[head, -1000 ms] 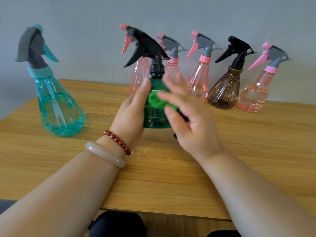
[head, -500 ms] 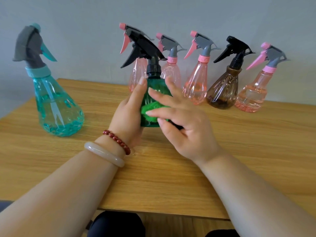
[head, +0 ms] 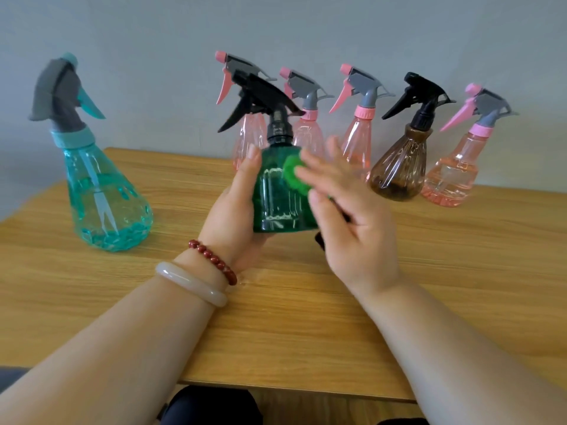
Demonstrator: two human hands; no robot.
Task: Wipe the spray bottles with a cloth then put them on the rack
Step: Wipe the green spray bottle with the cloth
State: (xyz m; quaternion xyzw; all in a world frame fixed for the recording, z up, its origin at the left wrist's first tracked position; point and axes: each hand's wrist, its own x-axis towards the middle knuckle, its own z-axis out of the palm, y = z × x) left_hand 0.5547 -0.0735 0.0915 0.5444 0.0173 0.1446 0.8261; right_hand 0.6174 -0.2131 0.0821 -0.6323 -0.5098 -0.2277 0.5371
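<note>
A green spray bottle (head: 277,200) with a black trigger head stands upright over the middle of the wooden table (head: 276,332). My left hand (head: 233,219) grips its left side and base, thumb pointing up along the wall. My right hand (head: 352,228) lies against the bottle's right side, blurred, its fingers straight and spread, pressing a small green cloth (head: 291,176) onto the upper body. A dark piece shows under the right palm; I cannot tell what it is.
A teal spray bottle (head: 104,204) stands at the left of the table. Along the wall behind stand three pink bottles (head: 357,139), a brown bottle (head: 399,170) and one more pink bottle (head: 451,182). No rack is in view.
My right hand has slid the green cloth down and then back up to the right on the bottle's body. The left hand keeps its hold on the bottle.
</note>
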